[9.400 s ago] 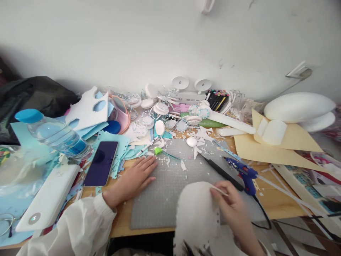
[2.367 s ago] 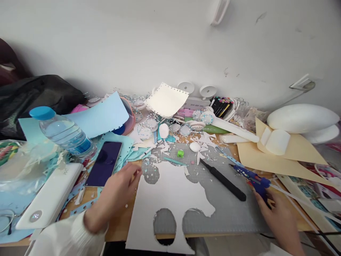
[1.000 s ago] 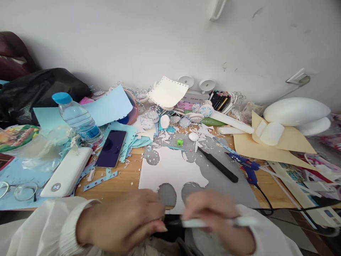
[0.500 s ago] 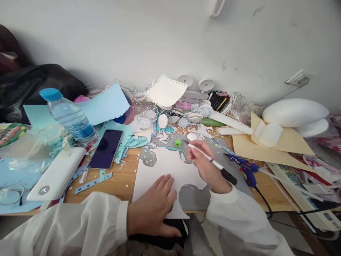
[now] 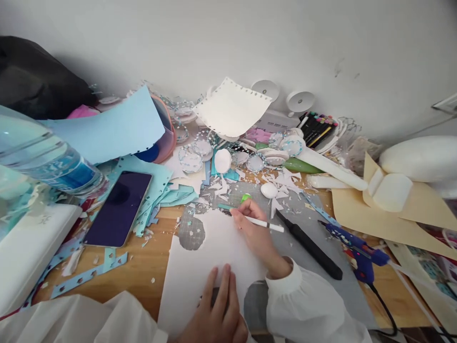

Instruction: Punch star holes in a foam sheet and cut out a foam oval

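Note:
My left hand (image 5: 220, 307) lies flat with fingers stretched on a sheet of white paper (image 5: 185, 278), which has rounded cut-outs along its edges. In my right hand (image 5: 255, 233) is a slim white pen (image 5: 266, 223), pinched between thumb and fingers, its front end at the paper's far edge. The paper rests partly on a grey cutting mat (image 5: 323, 295). Beside my right hand, a black-handled tool with a narrow tip (image 5: 310, 245) lies on the mat. Just beyond my fingers are a small green object (image 5: 245, 197) and a white egg-shaped piece (image 5: 269, 190).
At left stand a water bottle (image 5: 67, 169), a phone (image 5: 119, 207) and a white power bank (image 5: 32, 252). A blue glue gun (image 5: 357, 252) with its cord lies right. Paper scraps, white discs and a cup of markers (image 5: 319, 127) crowd the wall side.
My right hand has moved left and lowered the pen to the paper's far edge. My left hand stays on the sheet. The view has come closer.

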`<state>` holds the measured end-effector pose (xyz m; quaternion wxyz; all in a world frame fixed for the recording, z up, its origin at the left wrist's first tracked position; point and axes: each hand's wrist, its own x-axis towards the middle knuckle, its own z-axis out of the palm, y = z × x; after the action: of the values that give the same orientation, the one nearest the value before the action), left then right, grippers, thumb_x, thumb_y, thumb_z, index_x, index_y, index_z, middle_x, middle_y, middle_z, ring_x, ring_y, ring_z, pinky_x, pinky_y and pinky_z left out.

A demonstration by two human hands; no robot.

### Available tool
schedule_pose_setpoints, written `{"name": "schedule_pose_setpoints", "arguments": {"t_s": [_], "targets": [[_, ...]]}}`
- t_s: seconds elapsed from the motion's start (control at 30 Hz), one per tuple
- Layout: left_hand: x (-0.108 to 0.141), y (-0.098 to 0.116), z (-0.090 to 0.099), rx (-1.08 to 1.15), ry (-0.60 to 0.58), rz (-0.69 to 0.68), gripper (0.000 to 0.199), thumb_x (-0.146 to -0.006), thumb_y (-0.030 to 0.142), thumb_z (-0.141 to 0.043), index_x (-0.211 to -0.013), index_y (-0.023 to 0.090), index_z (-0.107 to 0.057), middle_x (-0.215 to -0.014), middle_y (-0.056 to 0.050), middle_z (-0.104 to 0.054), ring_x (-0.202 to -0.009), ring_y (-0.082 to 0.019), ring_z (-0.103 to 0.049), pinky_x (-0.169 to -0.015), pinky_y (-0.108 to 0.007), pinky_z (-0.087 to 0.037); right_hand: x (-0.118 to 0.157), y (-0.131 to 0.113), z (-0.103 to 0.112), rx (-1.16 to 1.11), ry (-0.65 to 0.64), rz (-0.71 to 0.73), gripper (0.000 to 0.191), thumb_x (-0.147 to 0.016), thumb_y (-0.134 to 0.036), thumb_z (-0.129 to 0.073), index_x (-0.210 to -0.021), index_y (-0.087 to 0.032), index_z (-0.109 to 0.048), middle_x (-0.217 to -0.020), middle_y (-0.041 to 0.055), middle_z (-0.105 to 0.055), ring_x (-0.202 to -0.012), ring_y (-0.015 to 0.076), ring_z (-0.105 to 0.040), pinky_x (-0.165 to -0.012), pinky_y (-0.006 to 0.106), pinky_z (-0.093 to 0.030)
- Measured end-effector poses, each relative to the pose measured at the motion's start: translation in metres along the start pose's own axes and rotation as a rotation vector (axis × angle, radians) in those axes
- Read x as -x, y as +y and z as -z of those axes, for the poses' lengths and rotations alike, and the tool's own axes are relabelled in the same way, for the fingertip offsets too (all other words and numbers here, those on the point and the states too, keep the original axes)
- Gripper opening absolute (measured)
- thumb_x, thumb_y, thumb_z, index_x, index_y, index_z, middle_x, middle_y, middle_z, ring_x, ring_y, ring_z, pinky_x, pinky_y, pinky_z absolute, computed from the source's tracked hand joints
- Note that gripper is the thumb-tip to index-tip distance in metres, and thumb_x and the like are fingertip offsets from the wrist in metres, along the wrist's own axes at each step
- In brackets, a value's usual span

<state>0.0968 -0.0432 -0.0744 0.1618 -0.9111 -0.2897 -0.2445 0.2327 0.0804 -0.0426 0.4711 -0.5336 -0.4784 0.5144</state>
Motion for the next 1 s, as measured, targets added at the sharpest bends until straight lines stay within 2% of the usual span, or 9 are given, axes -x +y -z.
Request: {"name": "schedule_pose_setpoints", "arguments": {"t_s": [0.17,0.33,0.47,0.8,1.0], "targets": [[0.008,0.005,-0.012,-0.008,0.055,0.055,0.017,-0.091,0.026,-0.047,-0.076,0.017,-0.051,-0.098,-0.008,-0.070,-0.096,-0.028,-0.069,-0.111,-0.067,-0.023,0.000,-0.001,0.002,0.250,0.126,0.093,0.038,-0.076,-0.035,-0.067,-0.057,-0.022,-0.037,-0.052,-0.0072,-0.040,-0.048,0.0092,-0.036,-0.046,0.023,-0.030],[0.016,0.012,-0.020,-0.020,0.034,0.100,0.027,-0.094,0.033,-0.044,-0.085,0.015,-0.061,-0.106,-0.009,-0.068,-0.107,-0.027,-0.066,-0.115,-0.061,-0.025,0.002,-0.001,0.001,0.411,0.174,0.166,0.037,-0.080,-0.029,-0.060,-0.055,-0.023,-0.032,-0.050,-0.0067,-0.037,-0.047,0.0102,-0.035,-0.046,0.024,-0.030],[0.016,0.015,-0.020,-0.018,0.053,0.136,0.033,-0.096,0.037,-0.042,-0.090,0.012,-0.064,-0.108,-0.011,-0.067,-0.113,-0.030,-0.063,-0.115,-0.061,-0.028,0.004,-0.002,-0.001,0.506,0.176,0.204,0.039,-0.082,-0.027,-0.058,-0.056,-0.023,-0.029,-0.050,-0.0067,-0.033,-0.047,0.0104,-0.033,-0.046,0.024,-0.030],[0.011,0.007,-0.012,-0.027,-0.005,0.064,0.038,-0.094,0.046,-0.047,-0.096,0.012,-0.066,-0.109,-0.010,-0.065,-0.110,-0.031,-0.062,-0.113,-0.067,-0.023,0.012,0.003,-0.007,0.643,0.209,0.225,0.039,-0.084,-0.023,-0.057,-0.058,-0.022,-0.028,-0.052,-0.0063,-0.031,-0.048,0.0104,-0.031,-0.047,0.023,-0.028],[0.011,0.009,-0.012,-0.021,-0.009,0.060,0.038,-0.096,0.043,-0.045,-0.096,0.012,-0.066,-0.108,-0.011,-0.065,-0.108,-0.031,-0.063,-0.112,-0.070,-0.022,0.014,0.002,-0.013,0.622,0.143,0.262,0.038,-0.086,-0.026,-0.057,-0.059,-0.023,-0.030,-0.052,-0.0061,-0.036,-0.048,0.0098,-0.033,-0.047,0.025,-0.029]]}}
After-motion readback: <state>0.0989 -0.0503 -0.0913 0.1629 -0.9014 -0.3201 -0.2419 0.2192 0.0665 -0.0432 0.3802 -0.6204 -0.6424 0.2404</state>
